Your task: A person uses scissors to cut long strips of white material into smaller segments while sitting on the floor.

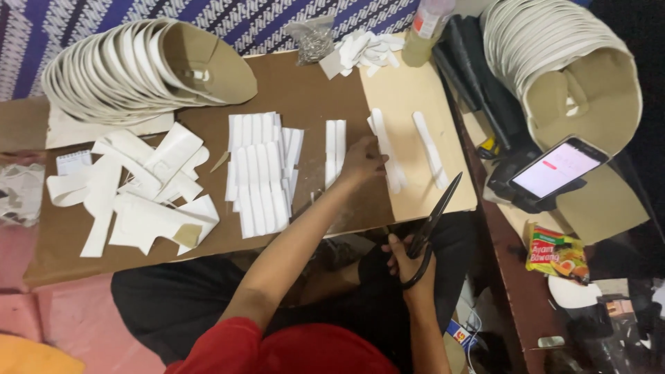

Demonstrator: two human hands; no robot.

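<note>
My left hand (360, 161) reaches onto the brown board (305, 97) and pinches the lower part of a long white strip (386, 149) lying on a pale cardboard sheet (409, 90). Another white strip (429, 149) lies to its right. My right hand (409, 260) hangs below the board's front edge, gripping black scissors (433, 218) whose blades point up toward the cardboard sheet. Rows of cut white strips (260, 170) and two more strips (335, 149) lie left of my left hand.
Stacks of curved white-and-brown pieces sit at back left (138, 66) and back right (561, 55). Loose white offcuts (138, 187) lie at left. A bottle (424, 31), a bag of small metal parts (312, 41), a lit phone (557, 170) and a snack packet (554, 253) are nearby.
</note>
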